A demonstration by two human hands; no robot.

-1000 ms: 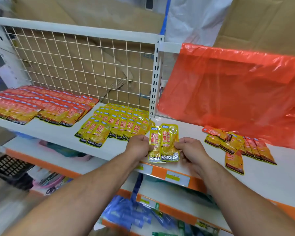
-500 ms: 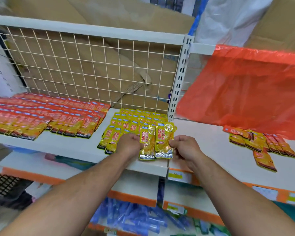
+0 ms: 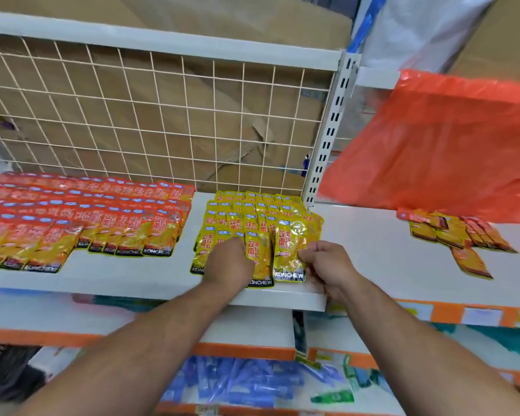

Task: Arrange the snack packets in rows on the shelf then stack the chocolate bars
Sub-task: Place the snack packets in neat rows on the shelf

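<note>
Two yellow KONCHEW snack packets lie at the front of the yellow rows (image 3: 252, 214) on the white shelf (image 3: 150, 277). My left hand (image 3: 228, 262) holds the left packet (image 3: 260, 259) down by its left edge. My right hand (image 3: 327, 262) pinches the right packet (image 3: 288, 250) at its right edge. Both packets rest on the shelf next to the row's front. Rows of red-and-yellow packets (image 3: 81, 217) fill the shelf's left part. No chocolate bars are visible.
A loose pile of red packets (image 3: 457, 235) lies on the right-hand shelf under an orange plastic bag (image 3: 445, 145). A wire grid backs the left shelf, with cardboard behind it. A slotted upright post (image 3: 327, 130) divides the shelves. Blue packets sit on a lower shelf.
Both hands have carried the two yellow packets left from the shelf joint and set them down at the front of the yellow rows. The camera has swung left.
</note>
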